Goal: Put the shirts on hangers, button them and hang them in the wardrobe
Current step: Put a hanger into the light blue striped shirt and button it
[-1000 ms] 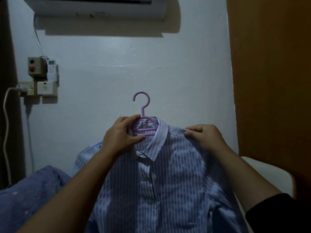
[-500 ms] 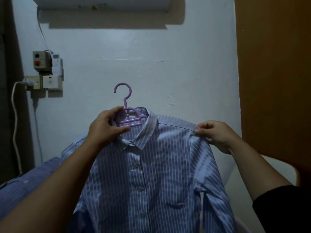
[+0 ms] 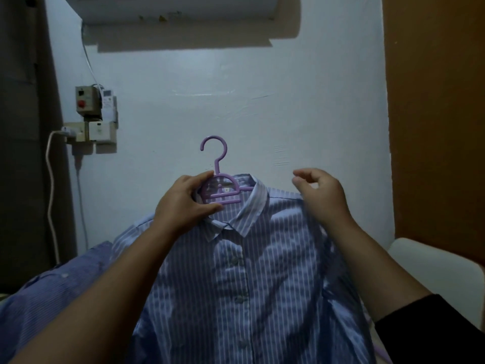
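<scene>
Striped shirt [image 3: 244,279], buttoned, hangs on the purple hanger [image 3: 219,189] gripped by left hand [image 3: 185,203]; right hand [image 3: 319,191] loosely curled, holding nothing. Next: wardrobe rail.

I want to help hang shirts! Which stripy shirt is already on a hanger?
The striped shirt in the middle, held up by the left hand on the purple hanger. The other blue shirt lies at lower left without one.
</scene>
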`<move>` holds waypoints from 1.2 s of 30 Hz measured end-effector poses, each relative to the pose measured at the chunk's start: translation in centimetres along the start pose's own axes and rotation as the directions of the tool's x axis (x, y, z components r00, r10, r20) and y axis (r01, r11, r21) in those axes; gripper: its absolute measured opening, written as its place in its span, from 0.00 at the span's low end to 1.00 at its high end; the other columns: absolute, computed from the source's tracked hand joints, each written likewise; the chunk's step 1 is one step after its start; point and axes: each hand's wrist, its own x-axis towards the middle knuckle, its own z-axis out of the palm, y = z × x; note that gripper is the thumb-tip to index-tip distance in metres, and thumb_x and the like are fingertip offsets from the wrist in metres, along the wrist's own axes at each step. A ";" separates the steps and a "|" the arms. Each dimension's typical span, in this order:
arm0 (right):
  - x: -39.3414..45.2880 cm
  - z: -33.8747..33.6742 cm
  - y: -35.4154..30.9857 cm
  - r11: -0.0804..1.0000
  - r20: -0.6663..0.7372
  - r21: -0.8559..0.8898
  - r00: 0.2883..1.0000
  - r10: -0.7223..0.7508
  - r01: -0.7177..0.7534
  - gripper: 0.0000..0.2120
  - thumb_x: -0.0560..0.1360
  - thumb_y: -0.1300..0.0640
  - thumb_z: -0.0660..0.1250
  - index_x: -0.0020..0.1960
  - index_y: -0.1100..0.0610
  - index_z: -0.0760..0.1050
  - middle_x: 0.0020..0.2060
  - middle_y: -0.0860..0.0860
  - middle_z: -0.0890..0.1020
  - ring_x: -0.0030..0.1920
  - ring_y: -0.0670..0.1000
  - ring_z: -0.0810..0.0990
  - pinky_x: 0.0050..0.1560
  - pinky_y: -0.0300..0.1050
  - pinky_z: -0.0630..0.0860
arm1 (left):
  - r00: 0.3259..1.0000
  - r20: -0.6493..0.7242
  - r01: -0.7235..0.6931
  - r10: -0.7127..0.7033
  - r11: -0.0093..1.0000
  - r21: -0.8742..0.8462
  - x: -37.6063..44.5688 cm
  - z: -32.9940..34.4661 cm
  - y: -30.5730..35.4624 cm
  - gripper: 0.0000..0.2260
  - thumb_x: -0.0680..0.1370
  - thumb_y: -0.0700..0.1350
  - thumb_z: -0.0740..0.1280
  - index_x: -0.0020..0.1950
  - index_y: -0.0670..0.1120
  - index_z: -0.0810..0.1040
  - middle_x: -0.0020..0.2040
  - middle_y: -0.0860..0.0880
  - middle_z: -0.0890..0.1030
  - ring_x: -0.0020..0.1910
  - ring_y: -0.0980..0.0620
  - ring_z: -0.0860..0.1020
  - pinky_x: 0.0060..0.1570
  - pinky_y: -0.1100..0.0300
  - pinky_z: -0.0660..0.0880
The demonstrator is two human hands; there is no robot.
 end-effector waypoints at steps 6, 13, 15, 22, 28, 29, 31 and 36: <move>0.1 3.1 -3.9 0.804 0.368 -0.407 0.883 -0.290 0.433 0.25 0.72 0.46 0.69 0.67 0.50 0.71 0.63 0.48 0.75 0.64 0.52 0.68 0.61 0.49 0.61 | 0.999 -0.003 -0.045 0.046 0.998 0.040 -0.1 2.0 2.4 0.35 0.67 0.54 0.77 0.72 0.57 0.68 0.57 0.52 0.75 0.53 0.53 0.75 0.52 0.53 0.77; 0.2 3.3 -3.4 0.590 0.438 -0.619 0.852 -0.288 0.518 0.36 0.70 0.37 0.67 0.72 0.50 0.60 0.66 0.49 0.70 0.66 0.51 0.65 0.60 0.51 0.58 | 0.991 0.036 -0.125 0.126 0.992 -0.031 0.1 2.6 3.9 0.35 0.68 0.49 0.77 0.72 0.55 0.68 0.58 0.51 0.75 0.55 0.54 0.74 0.56 0.57 0.74; 0.4 3.0 -3.3 0.559 0.429 -0.629 0.841 -0.330 0.540 0.34 0.70 0.37 0.66 0.70 0.50 0.63 0.64 0.49 0.72 0.64 0.51 0.66 0.59 0.51 0.58 | 0.987 0.059 -0.149 0.152 0.987 -0.054 0.1 2.3 4.0 0.33 0.69 0.48 0.76 0.72 0.54 0.68 0.58 0.50 0.75 0.56 0.53 0.74 0.57 0.56 0.74; 0.6 2.3 -2.0 0.689 0.379 -0.521 0.860 -0.341 0.503 0.35 0.69 0.41 0.71 0.71 0.50 0.65 0.68 0.50 0.67 0.67 0.52 0.65 0.62 0.52 0.63 | 0.978 0.094 -0.189 0.185 0.981 0.039 -0.7 1.0 3.2 0.32 0.73 0.63 0.68 0.74 0.58 0.63 0.62 0.51 0.75 0.54 0.54 0.74 0.52 0.59 0.74; 1.4 1.0 -0.6 0.819 0.298 -0.391 0.900 -0.318 0.420 0.36 0.66 0.47 0.75 0.70 0.54 0.68 0.64 0.52 0.71 0.59 0.54 0.74 0.57 0.56 0.76 | 0.926 0.082 -0.371 0.369 0.847 0.380 -2.1 0.4 0.6 0.44 0.66 0.77 0.56 0.76 0.54 0.61 0.56 0.47 0.80 0.47 0.48 0.79 0.37 0.58 0.76; 1.5 0.8 -0.3 0.823 0.292 -0.386 0.902 -0.319 0.416 0.36 0.67 0.47 0.75 0.71 0.54 0.67 0.63 0.52 0.72 0.58 0.54 0.75 0.56 0.55 0.76 | 0.920 0.100 -0.385 0.379 0.827 0.410 -2.2 0.3 0.2 0.45 0.65 0.78 0.55 0.76 0.54 0.60 0.56 0.47 0.79 0.46 0.48 0.79 0.35 0.57 0.77; 1.7 0.3 0.2 0.828 0.280 -0.384 0.906 -0.317 0.408 0.36 0.67 0.47 0.75 0.71 0.54 0.67 0.62 0.53 0.72 0.57 0.54 0.75 0.56 0.53 0.76 | 0.923 0.117 -0.380 0.367 0.818 0.431 -2.3 0.0 -0.4 0.45 0.65 0.78 0.55 0.75 0.55 0.59 0.56 0.48 0.79 0.46 0.48 0.79 0.34 0.56 0.77; 1.9 -0.3 1.4 0.865 0.266 -0.334 0.918 -0.295 0.375 0.37 0.66 0.48 0.76 0.72 0.55 0.66 0.59 0.54 0.72 0.55 0.54 0.75 0.56 0.51 0.77 | 0.930 0.110 -0.364 0.351 0.834 0.415 -2.1 -0.7 -0.5 0.44 0.65 0.78 0.55 0.74 0.55 0.63 0.52 0.49 0.78 0.42 0.49 0.78 0.32 0.56 0.78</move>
